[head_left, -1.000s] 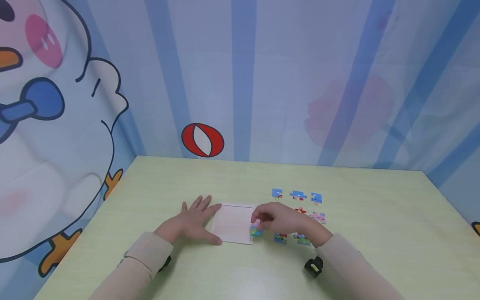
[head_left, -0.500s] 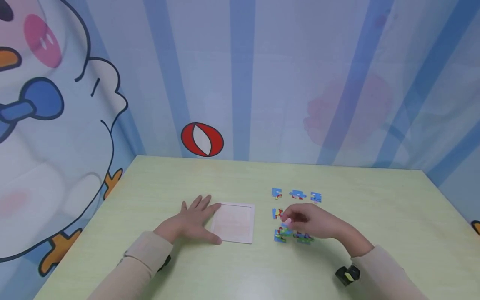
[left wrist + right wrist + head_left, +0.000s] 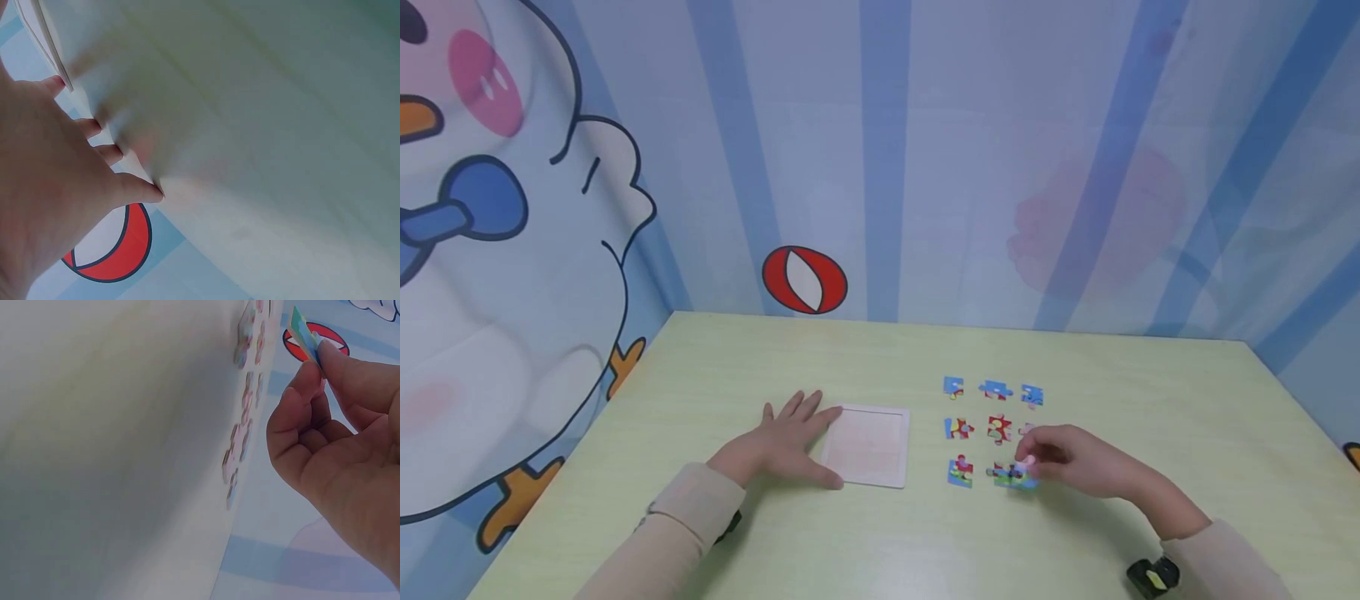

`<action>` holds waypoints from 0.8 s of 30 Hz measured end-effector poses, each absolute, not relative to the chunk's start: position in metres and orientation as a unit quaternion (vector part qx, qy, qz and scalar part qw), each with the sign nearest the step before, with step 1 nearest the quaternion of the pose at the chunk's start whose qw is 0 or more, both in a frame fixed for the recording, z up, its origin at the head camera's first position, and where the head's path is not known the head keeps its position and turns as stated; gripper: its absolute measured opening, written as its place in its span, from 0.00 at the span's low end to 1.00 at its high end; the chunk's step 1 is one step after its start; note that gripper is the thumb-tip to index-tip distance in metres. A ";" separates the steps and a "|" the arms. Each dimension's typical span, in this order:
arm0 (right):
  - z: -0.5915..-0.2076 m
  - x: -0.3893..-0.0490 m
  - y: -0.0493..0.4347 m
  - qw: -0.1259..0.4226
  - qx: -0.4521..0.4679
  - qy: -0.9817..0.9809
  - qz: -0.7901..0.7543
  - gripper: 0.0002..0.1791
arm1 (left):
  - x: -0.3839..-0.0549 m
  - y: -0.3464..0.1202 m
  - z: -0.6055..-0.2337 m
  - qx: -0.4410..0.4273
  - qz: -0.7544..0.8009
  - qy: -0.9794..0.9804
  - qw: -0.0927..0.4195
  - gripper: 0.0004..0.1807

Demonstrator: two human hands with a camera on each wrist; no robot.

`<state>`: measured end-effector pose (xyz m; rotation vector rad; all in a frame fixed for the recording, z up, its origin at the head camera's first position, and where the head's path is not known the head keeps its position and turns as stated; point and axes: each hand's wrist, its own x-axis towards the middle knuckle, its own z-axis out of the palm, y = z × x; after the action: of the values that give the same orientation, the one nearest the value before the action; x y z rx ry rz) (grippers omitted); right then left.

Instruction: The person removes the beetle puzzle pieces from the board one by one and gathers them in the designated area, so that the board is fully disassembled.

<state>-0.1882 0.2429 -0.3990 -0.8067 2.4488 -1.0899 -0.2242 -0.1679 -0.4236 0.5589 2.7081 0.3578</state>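
My left hand (image 3: 786, 442) lies spread with straight fingers at the left side of a shallow white puzzle tray (image 3: 867, 446), its thumb and a fingertip right at the tray's edge. My right hand (image 3: 1078, 460) pinches a jigsaw piece (image 3: 304, 339) between thumb and fingertips; the piece is tilted, with blue and green on its face. In the head view that hand hovers over the lower right of the laid-out pieces. The bottom middle piece (image 3: 1006, 475) is partly overlapped by the held one. A pink piece (image 3: 1026, 429) behind the fingers is mostly hidden.
Jigsaw pieces lie apart in rows right of the tray, among them a blue corner piece (image 3: 953, 386), a red piece (image 3: 999, 428) and a green-and-red piece (image 3: 960, 472). The pale table (image 3: 760, 350) ends at a printed curtain (image 3: 955, 167).
My right hand has moved right with the jigsaw piece, from the tray's right edge to the lower right of the rows. The left hand has stayed still.
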 end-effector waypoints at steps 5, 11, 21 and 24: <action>-0.402 -0.185 0.254 0.166 -0.283 0.866 -0.377 0.03 | -0.225 -0.167 -0.424 0.199 0.127 0.956 0.175 0.58; -0.407 -0.185 0.266 0.177 -0.269 0.869 -0.375 0.02 | -0.226 -0.165 -0.422 0.198 0.125 0.956 0.177 0.58; -0.413 -0.187 0.272 0.172 -0.234 0.891 -0.349 0.02 | -0.226 -0.167 -0.423 0.196 0.129 0.956 0.174 0.58; -0.415 -0.188 0.272 0.164 -0.239 0.894 -0.341 0.02 | -0.224 -0.168 -0.423 0.197 0.130 0.956 0.175 0.58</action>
<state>-0.1876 0.2719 -0.4154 -0.6802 2.5493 -0.9727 -0.2245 -0.1679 -0.4234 0.5576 2.7092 0.3682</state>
